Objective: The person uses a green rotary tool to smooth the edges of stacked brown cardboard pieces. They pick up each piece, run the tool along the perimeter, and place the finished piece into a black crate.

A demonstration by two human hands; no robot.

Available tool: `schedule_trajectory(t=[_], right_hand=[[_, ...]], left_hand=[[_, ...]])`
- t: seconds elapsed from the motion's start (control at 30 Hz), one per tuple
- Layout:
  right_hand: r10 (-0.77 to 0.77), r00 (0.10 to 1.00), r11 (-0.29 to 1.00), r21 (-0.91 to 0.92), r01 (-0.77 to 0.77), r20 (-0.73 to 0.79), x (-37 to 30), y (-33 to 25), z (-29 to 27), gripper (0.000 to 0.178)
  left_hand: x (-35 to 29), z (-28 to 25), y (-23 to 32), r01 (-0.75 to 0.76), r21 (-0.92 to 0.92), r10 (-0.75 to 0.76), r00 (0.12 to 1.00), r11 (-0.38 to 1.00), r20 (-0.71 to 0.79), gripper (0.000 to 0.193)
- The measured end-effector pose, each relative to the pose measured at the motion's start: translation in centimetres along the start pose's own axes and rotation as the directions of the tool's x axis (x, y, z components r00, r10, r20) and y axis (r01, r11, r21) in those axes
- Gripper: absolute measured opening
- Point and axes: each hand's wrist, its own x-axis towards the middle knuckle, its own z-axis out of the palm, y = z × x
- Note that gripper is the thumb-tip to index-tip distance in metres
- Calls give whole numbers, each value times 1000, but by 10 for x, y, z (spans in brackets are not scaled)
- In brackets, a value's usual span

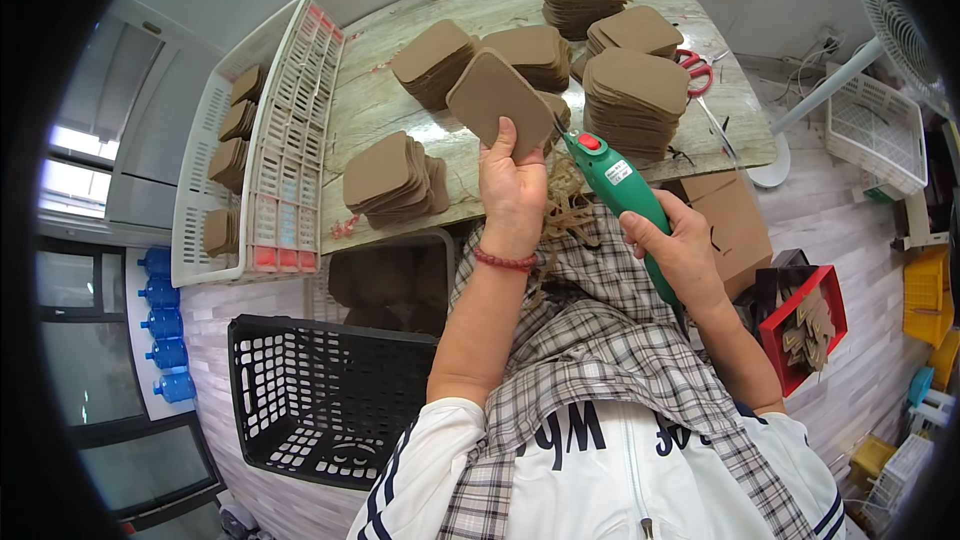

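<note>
Between the thumb and fingers of my left hand (513,195) is a brown rounded-square pad (497,95), held up over the near edge of the table. My right hand (682,248) grips a pair of green electric scissors (617,178) with a red button. Their metal tip meets the right edge of the pad, though I cannot tell whether it is cutting. Brown offcut strips (567,205) hang down just below the tip. Beside and behind the held pad stand stacks of similar pads (634,90), with one more stack (385,172) to the left.
A white crate (290,130) with pads stands left of the table (470,15). Red-handled scissors (694,70) lie at the table's right. Below are a black crate (310,390), a cardboard box (725,225) and a red box (832,315) with brown scraps. A fan (893,25) stands far right.
</note>
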Motion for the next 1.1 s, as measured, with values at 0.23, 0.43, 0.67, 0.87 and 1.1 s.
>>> schedule_trajectory(t=[0.23, 0.43, 0.67, 0.87, 1.1], right_hand=[[-31, 999, 999, -12, 31, -15, 2, -6, -2, 35], [-45, 999, 998, -37, 44, -30, 9, -11, -6, 35], [-32, 999, 999, 1, 33, -26, 15, -23, -12, 32], [20, 998, 1000, -8, -20, 61, 12, -30, -31, 26], [71, 989, 993, -108, -57, 129, 3, -33, -52, 27]], left_hand=[[-7, -8, -11, 0, 102, -8, 997, 995, 76, 37], [-21, -9, -15, 52, 174, -77, 988, 983, 137, 34], [-38, -11, -18, 117, 248, -155, 978, 962, 140, 33], [-33, -24, 8, 149, 408, -249, 947, 901, 204, 30], [-19, -25, 55, 130, 693, -373, 903, 709, 213, 30]])
